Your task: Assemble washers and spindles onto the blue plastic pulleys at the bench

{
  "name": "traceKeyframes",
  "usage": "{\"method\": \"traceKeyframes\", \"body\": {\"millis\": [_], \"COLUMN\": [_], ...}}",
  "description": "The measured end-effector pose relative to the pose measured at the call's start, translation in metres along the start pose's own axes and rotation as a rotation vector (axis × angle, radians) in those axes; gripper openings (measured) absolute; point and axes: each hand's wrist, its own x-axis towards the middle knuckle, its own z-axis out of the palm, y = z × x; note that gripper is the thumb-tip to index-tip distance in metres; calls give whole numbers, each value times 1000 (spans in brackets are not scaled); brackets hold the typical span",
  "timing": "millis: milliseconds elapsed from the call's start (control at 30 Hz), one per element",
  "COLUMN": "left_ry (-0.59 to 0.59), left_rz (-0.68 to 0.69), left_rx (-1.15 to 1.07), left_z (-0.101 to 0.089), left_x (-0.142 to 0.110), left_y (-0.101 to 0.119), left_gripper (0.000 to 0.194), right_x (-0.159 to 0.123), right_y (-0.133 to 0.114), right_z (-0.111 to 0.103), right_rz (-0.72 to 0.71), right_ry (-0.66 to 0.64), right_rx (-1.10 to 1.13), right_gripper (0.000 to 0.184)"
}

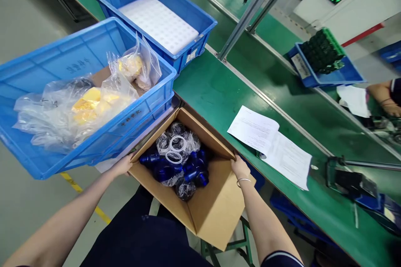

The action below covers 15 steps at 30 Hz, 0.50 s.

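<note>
An uncovered cardboard box (216, 200) is between my two hands, tilted in front of my lap. My left hand (124, 164) grips its left edge, and my right hand (241, 167), with a bracelet at the wrist, closes on its right edge. Inside lie several shiny dark blue parts (196, 169), some dark round pieces in clear plastic wrap (185, 190), and two pale rings (177, 143). The fingertips of both hands are partly hidden by the cardboard.
At left, a large blue crate (62, 64) holds plastic bags with yellow pieces (90, 102). Behind it, another blue crate (188, 56) contains a white dimpled sheet (158, 23). Papers (269, 142) lie on the green bench (216, 87). Another person's hand (391, 109) shows far right.
</note>
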Motion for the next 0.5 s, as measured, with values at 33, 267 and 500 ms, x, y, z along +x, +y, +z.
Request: {"method": "traceKeyframes", "body": {"millis": [33,267,500], "left_ry": [-18,49,124], "left_rz": [-1,-89,-91], "left_rx": [-24,-58,-19], "left_z": [0,27,48], "left_x": [-1,3,-13], "left_y": [0,16,24], "left_gripper": [74,72,67], "right_x": [-6,1,17], "right_y": [2,14,31], "right_z": [-3,2,20], "right_rz": [-1,-18,-20], "right_ry": [19,73,102], "right_rx": [2,8,24], "right_gripper": [51,43,43]}}
